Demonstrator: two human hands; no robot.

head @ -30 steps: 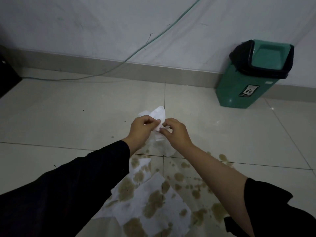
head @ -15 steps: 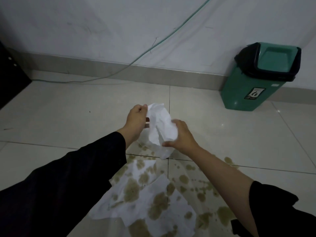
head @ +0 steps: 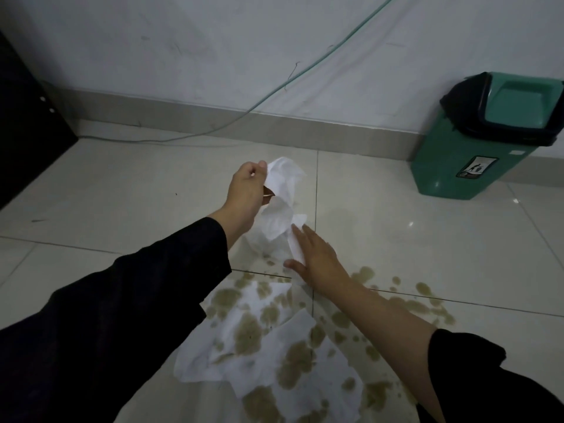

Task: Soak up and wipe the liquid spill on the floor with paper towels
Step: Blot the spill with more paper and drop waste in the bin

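I have only one view, the head camera: it looks forward and down, from close above my arms, at the tiled floor [head: 122, 190], facing the wall [head: 274, 41].

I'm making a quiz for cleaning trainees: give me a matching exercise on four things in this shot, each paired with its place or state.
Things:
1. clean towel
2. stained towels
3. bin
4. cable

Place or state:
A. flat on the floor, blotched brown
B. against the wall, far right
C. pinched in the left hand, hanging
D. running down the wall to the floor

Pairs: 1-C, 2-A, 3-B, 4-D
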